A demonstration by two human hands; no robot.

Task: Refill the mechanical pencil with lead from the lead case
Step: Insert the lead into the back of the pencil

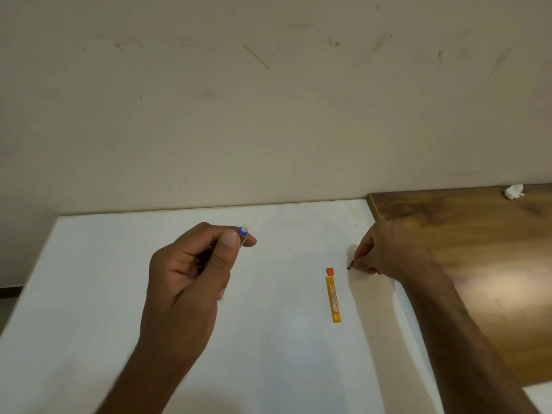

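Observation:
My left hand [191, 270] is closed around the mechanical pencil [243, 233]; only its blue ring and white eraser end stick out past my thumb and forefinger. The yellow lead case [334, 298] lies flat on the white table [283, 354], its orange cap [329, 271] hanging open at the far end. Just right of the case, my right hand [385, 249] rests on the table with its fingertips pinched on a small dark piece [350, 264]. Whether that piece is the pencil's cap or lead I cannot tell.
A brown wooden surface [478, 264] adjoins the white table on the right, with a crumpled white tissue [513, 191] at its back. A scuffed beige wall [268, 115] stands directly behind both.

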